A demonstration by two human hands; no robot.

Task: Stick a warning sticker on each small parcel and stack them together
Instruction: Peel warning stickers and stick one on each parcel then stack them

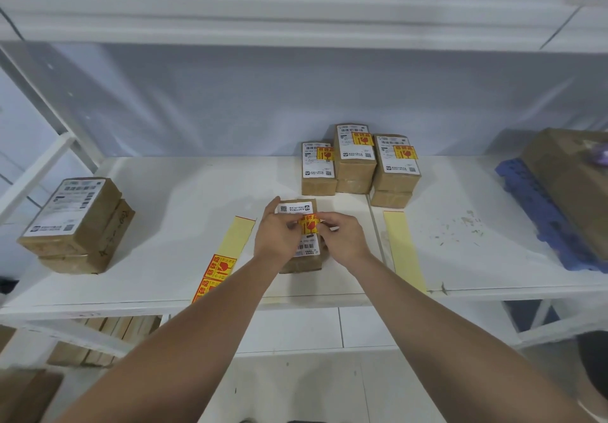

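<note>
I'm looking down at the white shelf board (164,225), and the biggest thing on it is a large brown carton (572,185) at the right edge, sitting on a blue plastic pallet (529,198). At the left edge I see a stack of two brown parcels (79,225), a shipping label on the top one. Along the back edge, right of centre, stand the finished parcels (362,162), three stacks side by side and touching, each top label carrying a yellow-and-red warning sticker. Right in the middle of the shelf sits the small parcel (301,236) I'm working on, white shipping label facing up. To its left, running off the front edge, lies the sticker strip (218,266), warning stickers left at its near end and bare yellow backing beyond. To the right lies a stripped backing strip (403,248), also reaching the front edge. My left hand (274,235) rests on the parcel's left side, fingers curled, thumb and fingertip pinching the left edge of the warning sticker (310,224). My right hand (342,236) pinches its right edge, fingers narrow. The sticker lies across the parcel's label; whether it's pressed flat, I can't tell.
</note>
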